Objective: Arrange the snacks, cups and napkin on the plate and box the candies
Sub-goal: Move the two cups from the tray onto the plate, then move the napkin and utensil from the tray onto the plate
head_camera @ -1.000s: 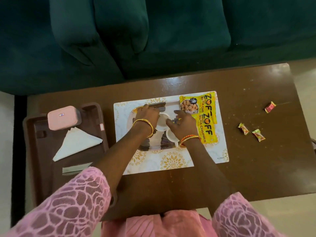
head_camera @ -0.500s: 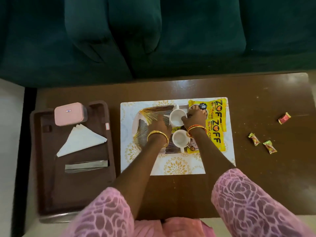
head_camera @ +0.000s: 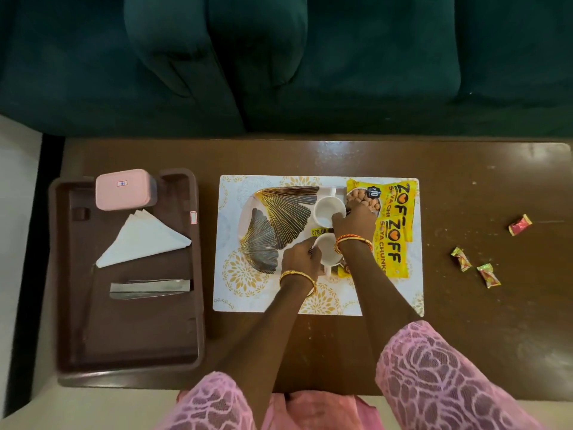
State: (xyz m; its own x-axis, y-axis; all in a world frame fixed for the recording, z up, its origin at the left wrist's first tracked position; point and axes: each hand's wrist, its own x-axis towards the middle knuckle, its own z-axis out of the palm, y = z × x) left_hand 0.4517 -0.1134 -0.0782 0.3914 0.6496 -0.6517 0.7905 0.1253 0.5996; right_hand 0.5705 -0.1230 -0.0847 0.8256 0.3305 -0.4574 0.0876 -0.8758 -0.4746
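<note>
Head view: I see my left hand point(head_camera: 299, 254) gripping the near white ceramic cup point(head_camera: 328, 251), right hand point(head_camera: 353, 220) pinching the far white cup's point(head_camera: 329, 209) rim, seating both beside the yellow snack packets point(head_camera: 392, 225) on the leaf-patterned plate point(head_camera: 273, 225)

Home living room: green sofa point(head_camera: 279, 57), wooden coffee table point(head_camera: 465, 321).

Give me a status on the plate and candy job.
Done: the snack packet and two cups lie on the plate. In hand: left hand touches the near cup, right hand the far cup. Left: napkin sits in the tray; three candies lie loose, pink box shut.
</note>
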